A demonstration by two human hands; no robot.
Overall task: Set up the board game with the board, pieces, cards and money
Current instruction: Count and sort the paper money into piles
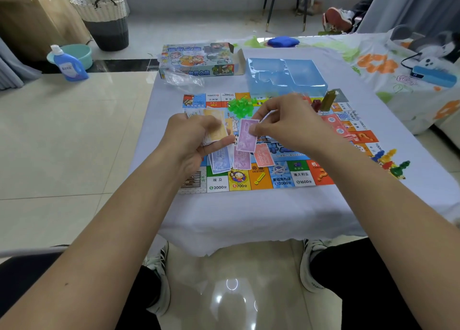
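Nearest, three loose piles of money lie on the board (263, 177) — blue notes (219, 160), purple notes (242, 158), one pink note (264, 155). Above them the left hand (196, 140) grips a yellow-topped wad (216, 129); the right hand (286, 124) pinches one purple note (246, 135). Beyond: green houses (240, 106), one blue tray (286, 76), one box (196, 60).

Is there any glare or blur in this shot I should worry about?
Head view: bright glare spots on the glossy floor tiles between the feet; the right hand looks slightly motion-blurred; wide-angle bending at the edges; the game board print stays readable.
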